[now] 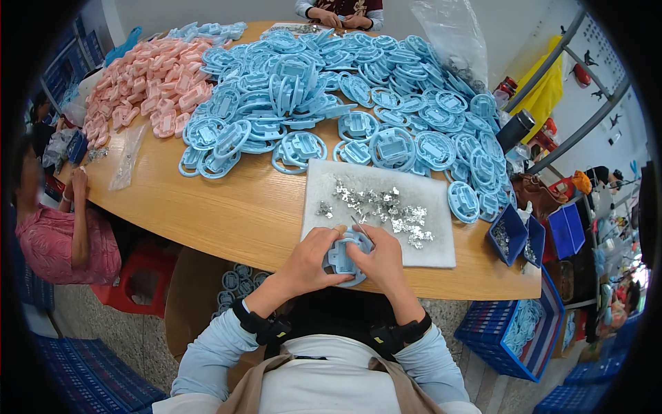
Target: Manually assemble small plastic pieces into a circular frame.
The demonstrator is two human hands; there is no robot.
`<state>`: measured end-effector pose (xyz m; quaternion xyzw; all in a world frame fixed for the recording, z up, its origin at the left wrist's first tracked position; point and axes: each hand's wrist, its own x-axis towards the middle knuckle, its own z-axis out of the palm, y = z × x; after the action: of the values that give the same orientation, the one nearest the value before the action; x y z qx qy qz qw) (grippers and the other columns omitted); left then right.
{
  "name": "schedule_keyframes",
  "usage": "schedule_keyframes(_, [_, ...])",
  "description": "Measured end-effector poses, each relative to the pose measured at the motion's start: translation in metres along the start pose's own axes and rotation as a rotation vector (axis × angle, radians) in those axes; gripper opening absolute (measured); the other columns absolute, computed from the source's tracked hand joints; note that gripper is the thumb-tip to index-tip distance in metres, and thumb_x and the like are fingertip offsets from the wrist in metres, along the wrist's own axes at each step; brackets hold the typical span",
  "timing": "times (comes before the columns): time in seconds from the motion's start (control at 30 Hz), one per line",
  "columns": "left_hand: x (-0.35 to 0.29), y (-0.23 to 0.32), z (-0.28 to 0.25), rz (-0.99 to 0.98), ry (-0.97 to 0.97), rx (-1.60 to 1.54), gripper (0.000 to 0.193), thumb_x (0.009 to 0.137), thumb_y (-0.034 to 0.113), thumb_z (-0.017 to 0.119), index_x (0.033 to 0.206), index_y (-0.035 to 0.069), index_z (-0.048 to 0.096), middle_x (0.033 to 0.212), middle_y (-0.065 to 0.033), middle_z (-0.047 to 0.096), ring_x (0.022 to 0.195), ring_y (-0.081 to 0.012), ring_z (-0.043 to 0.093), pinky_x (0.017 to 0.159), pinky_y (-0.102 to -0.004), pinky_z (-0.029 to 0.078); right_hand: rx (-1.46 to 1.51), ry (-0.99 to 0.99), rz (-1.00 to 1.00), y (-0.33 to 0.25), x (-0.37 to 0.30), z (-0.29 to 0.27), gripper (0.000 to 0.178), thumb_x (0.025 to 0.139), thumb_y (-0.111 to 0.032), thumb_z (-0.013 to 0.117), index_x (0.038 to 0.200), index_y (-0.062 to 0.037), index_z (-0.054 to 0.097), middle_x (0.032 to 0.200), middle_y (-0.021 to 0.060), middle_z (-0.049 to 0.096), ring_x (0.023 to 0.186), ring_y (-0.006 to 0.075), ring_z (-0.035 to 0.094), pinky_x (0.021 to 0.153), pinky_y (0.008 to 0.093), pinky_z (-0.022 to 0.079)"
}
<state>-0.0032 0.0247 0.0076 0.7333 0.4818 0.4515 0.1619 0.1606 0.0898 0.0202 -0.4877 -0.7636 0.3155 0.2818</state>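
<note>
Probably light and stiff, the round blue plastic casing [340,259] suited a rim grip; left hand [310,259] and right hand [380,257] had fingers clamped on it.

Pale blue sleeves [212,352], black wristbands [401,334] (each yellow-marked), white top [327,383].

Assembly workshop: wooden table [227,221] heaped with blue wheel-shaped plastic parts [393,148], pink casings [162,86], metal clips [410,221]; seated co-worker [65,238]; blue crate [491,343].
</note>
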Motion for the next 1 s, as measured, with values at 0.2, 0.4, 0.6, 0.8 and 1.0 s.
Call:
schedule_keyframes(0.2, [-0.008, 0.016, -0.009, -0.03, 0.105, -0.021, 0.076, 0.062, 0.021, 0.084, 0.124, -0.003, 0.046, 0.106, -0.0128, 0.059, 0.099, -0.0273, 0.056, 0.084, -0.0365, 0.046, 0.134, -0.035, -0.012, -0.014, -0.003, -0.008, 0.041, 0.064, -0.021, 0.071, 0.1, -0.0032, 0.066, 0.087, 0.0144, 0.065, 0.076, 0.0255, 0.064, 0.068, 0.0324, 0.051])
schedule_keyframes(0.4, [-0.015, 0.021, -0.03, -0.907, -0.039, -0.893, 0.038, 0.087, 0.022, 0.065, 0.115, -0.001, 0.056, 0.101, -0.0044, 0.062, 0.09, -0.0109, 0.06, 0.077, -0.0255, 0.049, 0.28, -0.013, -0.145, -0.037, -0.011, -0.003, 0.038, 0.064, -0.015, 0.072, 0.099, -0.002, 0.065, 0.075, 0.002, 0.06, 0.057, 0.0059, 0.045, 0.051, 0.0206, 0.036])
schedule_keyframes(0.6, [-0.048, 0.025, -0.041, -0.977, 0.252, -1.126, 0.03, 0.086, 0.022, 0.066, 0.105, -0.001, 0.062, 0.094, -0.0043, 0.064, 0.082, -0.0096, 0.061, 0.07, -0.0242, 0.049, 0.415, -0.165, -0.243, -0.05, -0.021, 0.028, 0.037, 0.066, -0.015, 0.073, 0.1, -0.0022, 0.065, 0.071, -0.0015, 0.056, 0.052, 0.0023, 0.036, 0.045, 0.0197, 0.029])
schedule_keyframes(0.8, [-0.121, 0.026, -0.086, -0.897, 0.55, -0.873, 0.025, 0.085, 0.019, 0.064, 0.093, -0.004, 0.065, 0.081, -0.006, 0.066, 0.07, -0.0111, 0.062, 0.066, -0.0247, 0.05, 0.203, -0.256, -0.675, -0.045, 0.045, 0.072, 0.037, 0.073, -0.025, 0.071, 0.102, -0.0039, 0.063, 0.09, 0.0126, 0.063, 0.076, 0.0256, 0.061, 0.067, 0.0366, 0.048])
schedule_keyframes(1.0, [-0.21, -0.036, -0.154, -0.782, 0.809, -0.064, 0.044, 0.086, 0.01, 0.062, 0.126, -0.003, 0.049, 0.121, -0.0122, 0.055, 0.108, -0.0188, 0.054, 0.092, -0.0308, 0.043, -0.321, -0.127, -0.387, -0.035, 0.164, 0.061, 0.047, 0.074, -0.034, 0.069, 0.112, -0.008, 0.059, 0.102, 0.0151, 0.06, 0.088, 0.0332, 0.061, 0.077, 0.0426, 0.049])
